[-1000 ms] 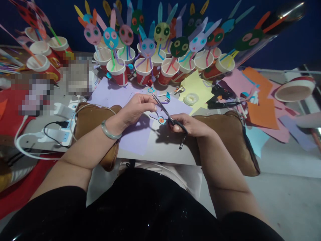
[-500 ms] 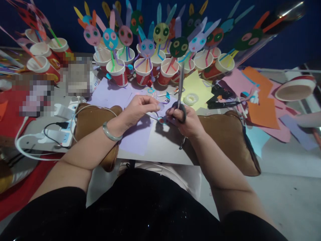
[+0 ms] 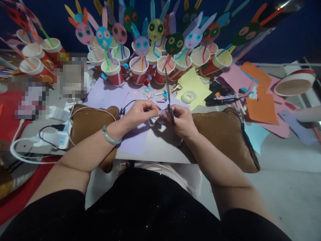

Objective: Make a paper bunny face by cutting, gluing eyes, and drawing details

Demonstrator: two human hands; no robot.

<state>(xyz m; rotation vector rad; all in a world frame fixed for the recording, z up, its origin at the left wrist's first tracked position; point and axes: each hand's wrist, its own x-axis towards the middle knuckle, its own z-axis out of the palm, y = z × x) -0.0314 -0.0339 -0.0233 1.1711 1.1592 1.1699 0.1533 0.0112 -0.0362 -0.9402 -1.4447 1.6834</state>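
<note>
Scissors (image 3: 168,87), one pair, occupy the right hand (image 3: 184,123); left hand (image 3: 139,115) pinches one scrap (image 3: 163,112).

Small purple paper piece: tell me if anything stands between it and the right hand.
Nothing visible does. The purple piece is at the fingertips of both the left hand and the right hand; the scissors point up beside it.
</note>
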